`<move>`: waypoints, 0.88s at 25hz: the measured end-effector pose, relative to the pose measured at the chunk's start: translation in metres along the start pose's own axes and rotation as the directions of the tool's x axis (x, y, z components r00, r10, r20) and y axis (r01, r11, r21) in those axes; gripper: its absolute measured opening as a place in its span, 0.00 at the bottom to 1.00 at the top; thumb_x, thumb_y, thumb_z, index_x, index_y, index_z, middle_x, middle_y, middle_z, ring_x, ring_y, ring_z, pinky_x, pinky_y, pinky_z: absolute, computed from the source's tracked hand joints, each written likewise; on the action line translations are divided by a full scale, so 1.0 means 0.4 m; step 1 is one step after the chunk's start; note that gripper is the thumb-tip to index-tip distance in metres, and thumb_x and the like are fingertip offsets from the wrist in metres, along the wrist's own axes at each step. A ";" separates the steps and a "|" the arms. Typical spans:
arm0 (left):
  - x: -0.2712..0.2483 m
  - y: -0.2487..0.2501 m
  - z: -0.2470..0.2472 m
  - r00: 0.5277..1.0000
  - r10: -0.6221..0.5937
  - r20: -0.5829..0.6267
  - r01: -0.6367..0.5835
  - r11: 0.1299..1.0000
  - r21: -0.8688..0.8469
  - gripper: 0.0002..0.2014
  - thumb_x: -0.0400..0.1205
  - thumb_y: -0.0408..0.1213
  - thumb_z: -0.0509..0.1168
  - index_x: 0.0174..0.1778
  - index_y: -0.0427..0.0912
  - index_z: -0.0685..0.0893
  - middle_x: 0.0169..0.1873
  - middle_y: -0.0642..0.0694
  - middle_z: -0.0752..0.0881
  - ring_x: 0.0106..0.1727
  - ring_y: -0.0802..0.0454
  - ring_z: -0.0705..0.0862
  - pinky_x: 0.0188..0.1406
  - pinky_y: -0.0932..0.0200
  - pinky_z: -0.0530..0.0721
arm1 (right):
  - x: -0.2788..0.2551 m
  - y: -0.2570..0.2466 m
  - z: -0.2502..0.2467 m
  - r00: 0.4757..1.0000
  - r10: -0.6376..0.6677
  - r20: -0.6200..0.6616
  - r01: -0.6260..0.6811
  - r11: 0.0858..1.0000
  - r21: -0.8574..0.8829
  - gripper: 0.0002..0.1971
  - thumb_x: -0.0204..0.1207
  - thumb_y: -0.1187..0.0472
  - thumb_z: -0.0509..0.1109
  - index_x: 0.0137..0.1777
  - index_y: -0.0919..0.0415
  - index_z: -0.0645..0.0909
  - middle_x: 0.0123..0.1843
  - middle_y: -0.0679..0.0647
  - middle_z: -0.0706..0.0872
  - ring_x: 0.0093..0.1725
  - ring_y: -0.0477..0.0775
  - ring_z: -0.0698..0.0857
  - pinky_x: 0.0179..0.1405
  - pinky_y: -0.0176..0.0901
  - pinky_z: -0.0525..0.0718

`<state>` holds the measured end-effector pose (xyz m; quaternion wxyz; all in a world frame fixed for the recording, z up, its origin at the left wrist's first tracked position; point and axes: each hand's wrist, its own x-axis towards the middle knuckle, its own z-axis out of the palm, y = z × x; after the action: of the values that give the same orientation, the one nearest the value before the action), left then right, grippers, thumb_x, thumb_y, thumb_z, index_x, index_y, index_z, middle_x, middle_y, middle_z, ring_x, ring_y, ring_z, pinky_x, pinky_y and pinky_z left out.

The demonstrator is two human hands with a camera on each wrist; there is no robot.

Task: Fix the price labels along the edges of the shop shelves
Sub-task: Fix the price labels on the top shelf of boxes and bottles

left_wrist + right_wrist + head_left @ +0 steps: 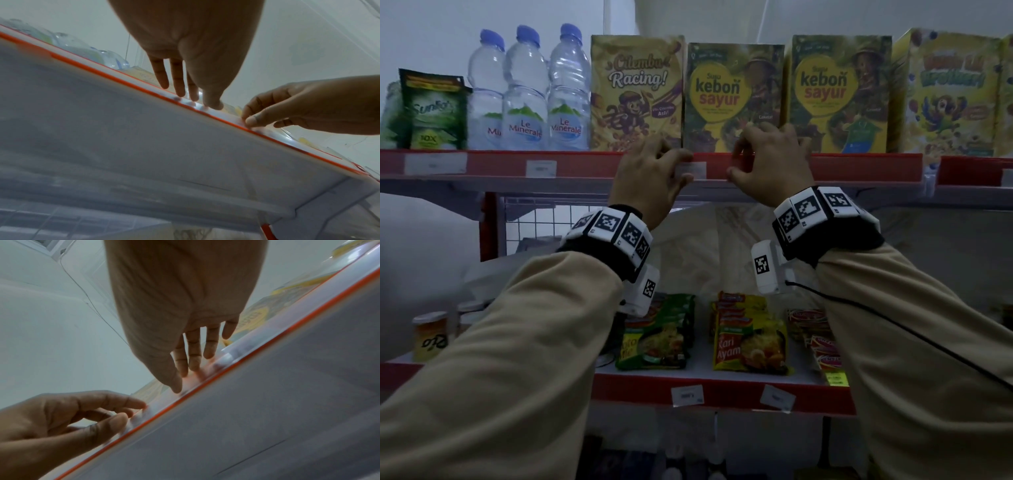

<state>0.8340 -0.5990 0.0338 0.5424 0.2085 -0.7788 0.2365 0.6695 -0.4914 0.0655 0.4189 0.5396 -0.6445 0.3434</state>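
Red shelf edge: left hand pinches white price label, print unreadable; right hand fingertips apparently pressing strip, grasp unclear.

The upper shelf carries three clear plastic water bottles with blue caps, one green sachet and four printed cardboard cereal boxes. Five white price labels show on the two red shelf edges, and two hands reach up
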 end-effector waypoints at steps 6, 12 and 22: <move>0.001 -0.083 -0.024 0.999 -0.004 0.045 0.001 0.997 0.072 0.21 0.82 0.49 0.63 0.70 0.48 0.77 0.64 0.41 0.75 0.65 0.39 0.70 0.67 0.46 0.69 | 0.038 -0.098 0.041 0.996 -0.066 0.054 0.066 0.998 -0.001 0.17 0.71 0.48 0.72 0.57 0.54 0.78 0.64 0.56 0.78 0.67 0.61 0.70 0.66 0.56 0.70; 0.004 -0.108 -0.025 0.999 0.036 0.006 -0.035 0.995 -0.094 0.18 0.80 0.44 0.67 0.66 0.44 0.82 0.59 0.41 0.80 0.63 0.41 0.73 0.63 0.49 0.71 | 0.039 -0.116 0.061 0.998 -0.028 0.053 0.030 0.999 -0.034 0.19 0.71 0.49 0.71 0.58 0.56 0.75 0.62 0.58 0.76 0.66 0.62 0.68 0.67 0.55 0.66; 0.017 -0.096 -0.026 1.000 -0.005 0.004 0.006 0.997 -0.082 0.17 0.77 0.39 0.71 0.61 0.41 0.81 0.58 0.40 0.78 0.62 0.41 0.72 0.62 0.50 0.71 | 0.029 -0.160 0.054 0.988 -0.149 0.041 0.149 0.989 0.003 0.16 0.71 0.61 0.69 0.59 0.61 0.80 0.59 0.59 0.81 0.60 0.60 0.75 0.56 0.42 0.68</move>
<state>0.8620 -0.6240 0.0487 0.5496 0.1886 -0.7883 0.2022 0.7278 -0.5270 0.0666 0.4300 0.5931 -0.6109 0.3002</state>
